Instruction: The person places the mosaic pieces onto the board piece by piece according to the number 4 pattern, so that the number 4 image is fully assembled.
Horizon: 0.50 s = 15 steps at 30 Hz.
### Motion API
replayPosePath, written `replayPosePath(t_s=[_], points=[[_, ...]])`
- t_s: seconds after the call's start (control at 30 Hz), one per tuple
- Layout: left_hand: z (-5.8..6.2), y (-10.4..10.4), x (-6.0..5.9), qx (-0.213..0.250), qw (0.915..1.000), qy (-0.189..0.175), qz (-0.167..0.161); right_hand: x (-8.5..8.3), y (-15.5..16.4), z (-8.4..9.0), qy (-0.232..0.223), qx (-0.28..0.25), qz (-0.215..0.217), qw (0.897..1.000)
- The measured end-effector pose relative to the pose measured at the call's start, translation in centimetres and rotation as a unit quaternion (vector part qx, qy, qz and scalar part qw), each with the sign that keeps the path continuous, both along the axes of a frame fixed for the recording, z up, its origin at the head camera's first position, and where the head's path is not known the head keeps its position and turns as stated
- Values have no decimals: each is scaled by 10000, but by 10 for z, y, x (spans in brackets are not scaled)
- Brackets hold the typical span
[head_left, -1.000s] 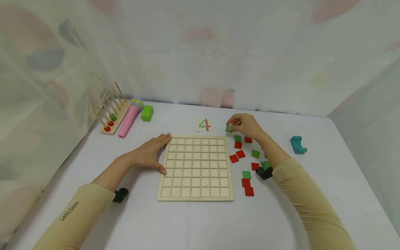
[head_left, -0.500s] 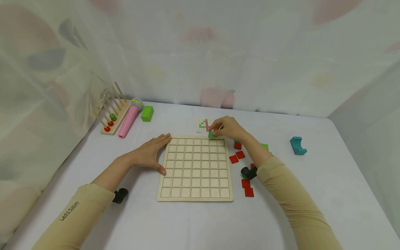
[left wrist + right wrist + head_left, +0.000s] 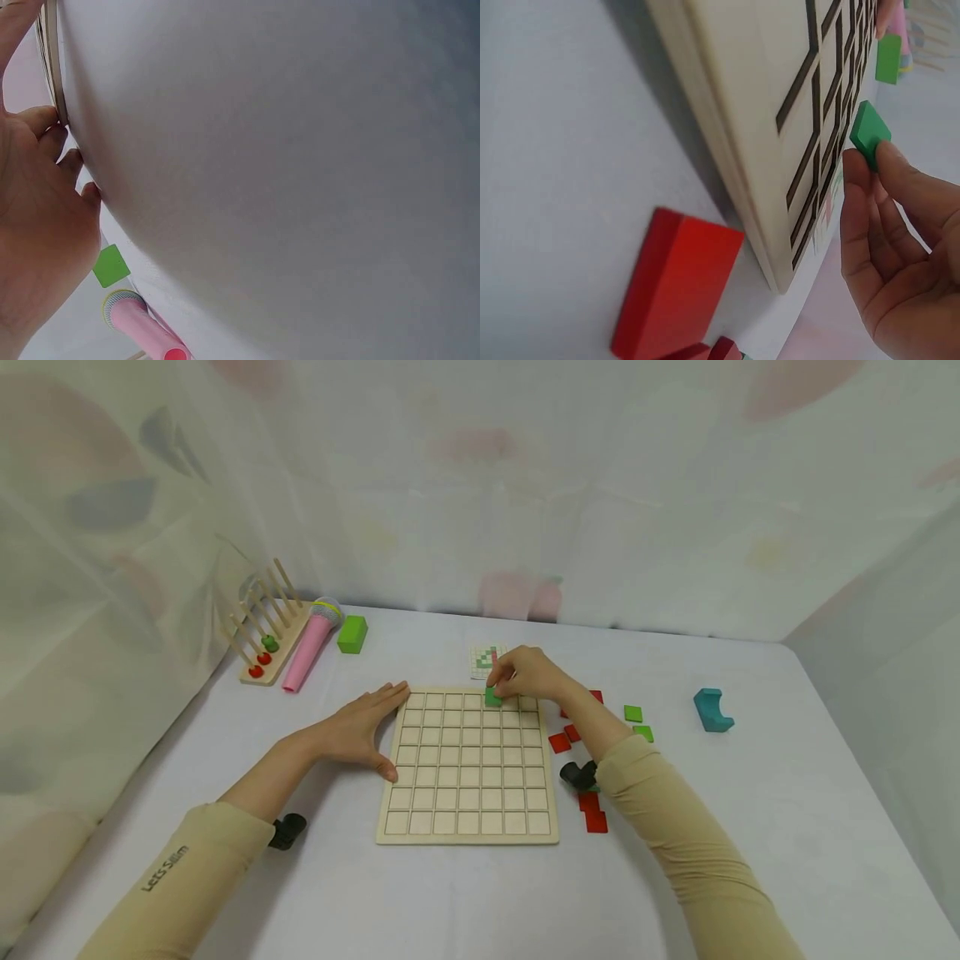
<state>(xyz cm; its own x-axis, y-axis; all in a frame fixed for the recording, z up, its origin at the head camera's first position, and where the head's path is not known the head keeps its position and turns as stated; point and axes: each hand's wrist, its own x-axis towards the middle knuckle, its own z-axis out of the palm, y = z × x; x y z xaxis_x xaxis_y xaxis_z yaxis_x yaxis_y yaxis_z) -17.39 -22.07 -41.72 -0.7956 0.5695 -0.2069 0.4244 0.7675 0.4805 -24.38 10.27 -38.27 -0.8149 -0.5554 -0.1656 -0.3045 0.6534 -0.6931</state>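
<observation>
A wooden grid board (image 3: 468,839) with recessed squares lies flat on the white table. My left hand (image 3: 352,727) rests against the board's left side, thumb and fingers spread along the edge; the left wrist view shows fingertips right at that edge. Between thumb and fingers, my right hand (image 3: 532,675) pinches a green square tile (image 3: 869,133), close over the top row of the grid, right of its middle. Just behind the board lies a small pattern card (image 3: 483,662) with green and red squares, partly covered by the right hand.
Red tiles (image 3: 559,743) and green tiles (image 3: 633,713) lie scattered right of the board, some hidden under the right forearm. A teal block (image 3: 712,710) stands farther right. At the back left are a peg stand (image 3: 258,677), a pink toy microphone (image 3: 307,652) and a green block (image 3: 352,635).
My right hand has carried the green tile leftward from the table right of the card to over the board's top row. The left hand has stayed in place.
</observation>
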Motion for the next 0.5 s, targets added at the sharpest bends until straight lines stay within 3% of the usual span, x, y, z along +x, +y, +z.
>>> replayPosePath(t_s=[0.5], points=[[-2, 0, -1, -69, 10000, 69, 22, 6, -9, 1, -96, 419, -178, 9989]])
